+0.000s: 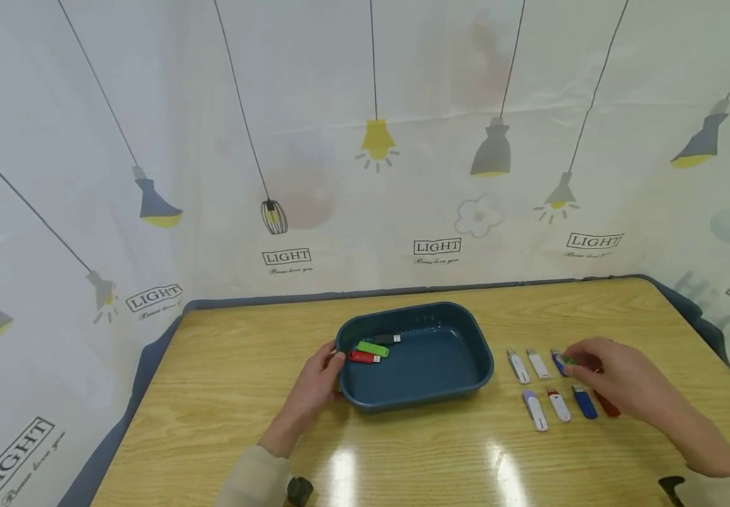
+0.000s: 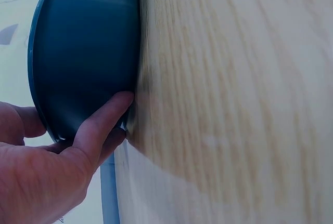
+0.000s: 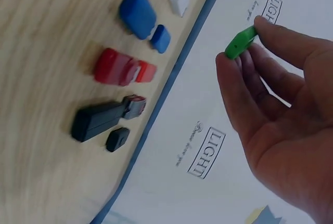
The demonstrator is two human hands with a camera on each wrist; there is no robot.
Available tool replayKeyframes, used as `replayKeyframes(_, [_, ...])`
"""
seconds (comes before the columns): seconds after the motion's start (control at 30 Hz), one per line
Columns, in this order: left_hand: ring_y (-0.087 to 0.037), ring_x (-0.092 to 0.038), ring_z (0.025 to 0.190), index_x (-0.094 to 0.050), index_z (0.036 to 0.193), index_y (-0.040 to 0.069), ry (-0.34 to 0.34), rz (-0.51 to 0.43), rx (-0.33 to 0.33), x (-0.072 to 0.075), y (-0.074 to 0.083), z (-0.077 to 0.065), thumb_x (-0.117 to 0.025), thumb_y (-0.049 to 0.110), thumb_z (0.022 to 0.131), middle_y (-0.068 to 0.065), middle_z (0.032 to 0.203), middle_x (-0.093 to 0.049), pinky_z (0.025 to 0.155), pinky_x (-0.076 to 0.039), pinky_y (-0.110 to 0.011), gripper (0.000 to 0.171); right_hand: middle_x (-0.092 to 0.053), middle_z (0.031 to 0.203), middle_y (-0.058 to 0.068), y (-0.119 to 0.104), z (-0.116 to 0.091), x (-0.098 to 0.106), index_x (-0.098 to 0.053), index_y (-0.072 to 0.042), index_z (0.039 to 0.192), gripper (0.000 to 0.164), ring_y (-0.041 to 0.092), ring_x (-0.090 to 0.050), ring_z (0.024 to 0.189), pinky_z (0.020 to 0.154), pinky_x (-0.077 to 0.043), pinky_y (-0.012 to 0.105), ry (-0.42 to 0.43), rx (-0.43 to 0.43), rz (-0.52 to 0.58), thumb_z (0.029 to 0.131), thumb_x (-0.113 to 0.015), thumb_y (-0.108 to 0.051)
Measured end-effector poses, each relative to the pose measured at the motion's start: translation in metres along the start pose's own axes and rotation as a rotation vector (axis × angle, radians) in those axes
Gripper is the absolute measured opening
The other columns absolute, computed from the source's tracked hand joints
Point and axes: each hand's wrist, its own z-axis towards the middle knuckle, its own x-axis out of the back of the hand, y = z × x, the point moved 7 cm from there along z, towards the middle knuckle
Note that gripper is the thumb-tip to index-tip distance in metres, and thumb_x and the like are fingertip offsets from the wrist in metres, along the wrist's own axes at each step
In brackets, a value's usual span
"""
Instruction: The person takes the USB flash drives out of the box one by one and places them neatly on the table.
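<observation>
My right hand [image 1: 621, 373] pinches a green USB stick [image 3: 242, 42] between thumb and index finger. It is above the right side of the table, over the two rows of USB sticks. The left hand [image 1: 314, 387] grips the left end of a dark blue plastic tray [image 1: 415, 407], thumb at the rim and fingers against the outer wall. Inside that tray, towards the left, lie a red USB stick [image 1: 362, 357], a green one [image 1: 373, 348] and a black one [image 1: 385, 339].
Right of the tray are white USB sticks [image 1: 536, 410], a blue one [image 1: 585, 401] and a red one [image 1: 607, 403], partly covered by my hand. A black stick [image 3: 96, 120] lies beyond the red in the right wrist view. A printed cloth [image 1: 339, 267] rises behind the wooden table [image 1: 250, 352].
</observation>
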Motion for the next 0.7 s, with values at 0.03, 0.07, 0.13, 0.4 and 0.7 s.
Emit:
replayKeyframes(0.03, [-0.04, -0.056, 0.123, -0.034, 0.158, -0.002, 0.001, 0.001, 0.0, 0.0, 0.0, 0.0, -0.041, 0.023, 0.113, -0.03, 0.151, -0.045, 0.088, -0.06, -0.05, 0.052, -0.071, 0.097, 0.003, 0.005, -0.002, 0.001, -0.071, 0.004, 0.115, 0.027, 0.022, -0.066, 0.087, 0.072, -0.057, 0.044, 0.008, -0.02, -0.006, 0.097, -0.073, -0.017])
replayKeyframes(0.07, [-0.04, -0.056, 0.123, -0.034, 0.158, -0.002, 0.002, 0.002, -0.002, 0.0, 0.0, 0.0, -0.041, 0.023, 0.113, -0.03, 0.151, -0.045, 0.088, -0.06, -0.05, 0.052, -0.071, 0.097, 0.004, 0.009, -0.003, 0.003, -0.071, 0.004, 0.114, 0.027, 0.024, -0.067, 0.087, 0.072, -0.057, 0.045, 0.019, -0.039, -0.008, 0.097, -0.073, -0.017])
replayKeyframes(0.13, [-0.04, -0.056, 0.123, -0.034, 0.158, -0.002, 0.003, 0.005, -0.001, 0.001, 0.0, -0.001, -0.041, 0.023, 0.113, -0.031, 0.151, -0.045, 0.088, -0.06, -0.05, 0.052, -0.072, 0.096, 0.005, 0.019, -0.006, 0.007, -0.071, 0.005, 0.114, 0.027, 0.028, -0.068, 0.087, 0.071, -0.057, 0.047, 0.029, -0.072, -0.014, 0.098, -0.072, -0.017])
replayKeyframes(0.4, [-0.037, -0.06, 0.116, -0.034, 0.158, -0.001, -0.015, -0.018, 0.0, 0.001, -0.001, -0.001, -0.041, 0.023, 0.113, -0.029, 0.15, -0.047, 0.085, -0.061, -0.046, 0.052, -0.069, 0.092, 0.016, 0.066, -0.017, 0.016, -0.065, 0.014, 0.111, 0.039, 0.038, -0.065, 0.084, 0.066, -0.054, 0.05, 0.02, -0.208, -0.071, 0.101, -0.067, -0.024])
replayKeyframes(0.7, [-0.039, -0.057, 0.122, -0.033, 0.159, 0.001, -0.038, -0.05, 0.004, -0.001, 0.0, -0.001, -0.041, 0.021, 0.113, -0.028, 0.151, -0.046, 0.086, -0.061, -0.05, 0.051, -0.068, 0.091, 0.022, 0.093, -0.023, 0.011, -0.062, 0.019, 0.111, 0.045, 0.034, -0.065, 0.078, 0.064, -0.055, 0.049, -0.023, -0.264, -0.076, 0.101, -0.065, -0.024])
